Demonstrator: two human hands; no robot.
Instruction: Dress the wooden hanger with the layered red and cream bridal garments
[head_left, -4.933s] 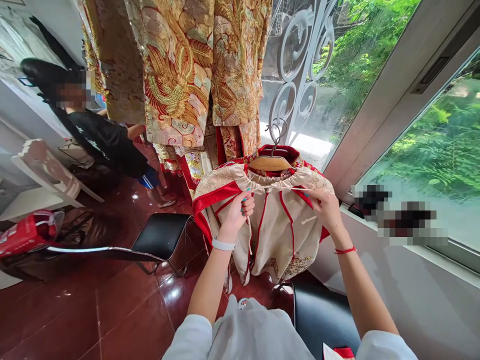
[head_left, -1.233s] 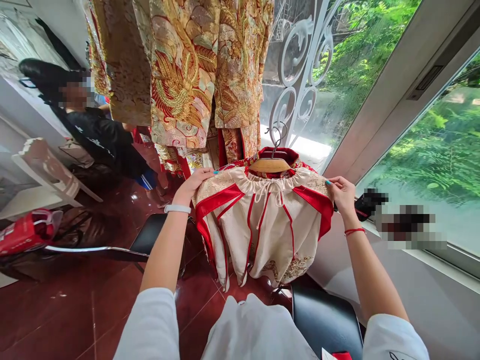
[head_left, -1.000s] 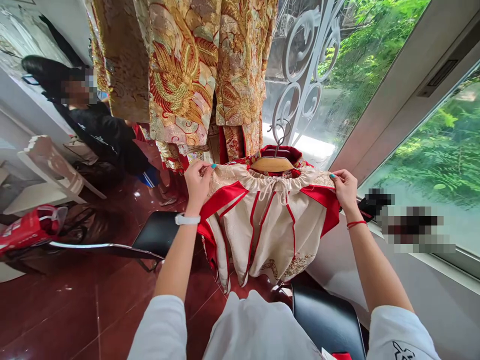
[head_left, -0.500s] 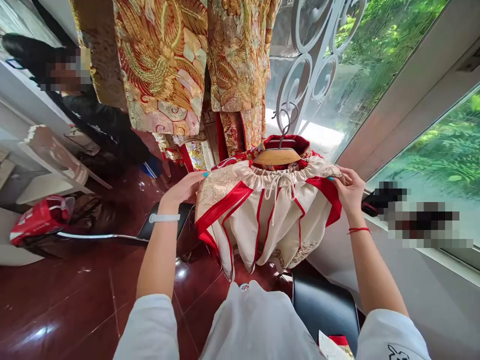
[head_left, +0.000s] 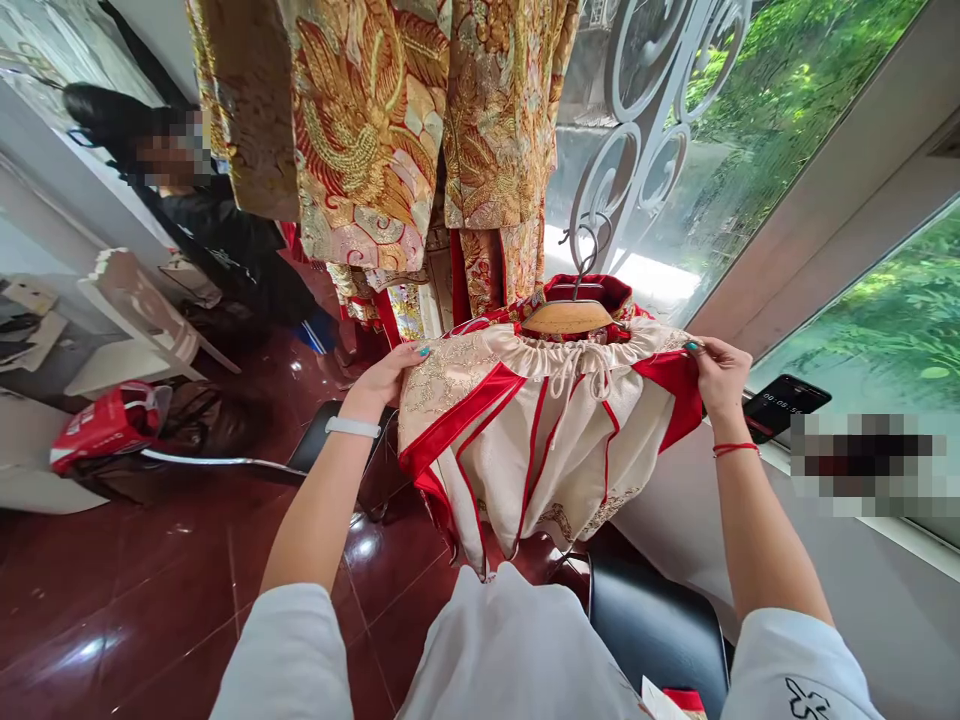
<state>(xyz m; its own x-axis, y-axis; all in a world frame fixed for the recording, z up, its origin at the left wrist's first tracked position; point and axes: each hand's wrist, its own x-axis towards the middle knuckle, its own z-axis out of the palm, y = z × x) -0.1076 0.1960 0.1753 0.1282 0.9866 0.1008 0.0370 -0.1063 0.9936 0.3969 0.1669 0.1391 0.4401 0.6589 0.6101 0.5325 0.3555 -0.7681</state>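
A cream garment with red trim, gold embroidery and a gathered, tied drawstring neck hangs from a wooden hanger. Its left shoulder edge is pinched by my left hand, the thumb lying on top. At the opposite shoulder, my right hand grips the cloth beside a red band. Between my hands the fabric is spread and falls in folds. A red embroidered garment shows behind the hanger, mostly covered.
Gold and red embroidered clothes hang beyond. White scrollwork stands by the window. A phone rests on the sill. Black chairs stand below and at left. A person in dark clothes is at far left, near a red bag.
My right hand has drawn the garment's edge slightly outward, so the cloth is stretched wider. The view has shifted a little, moving everything rightward in the picture.
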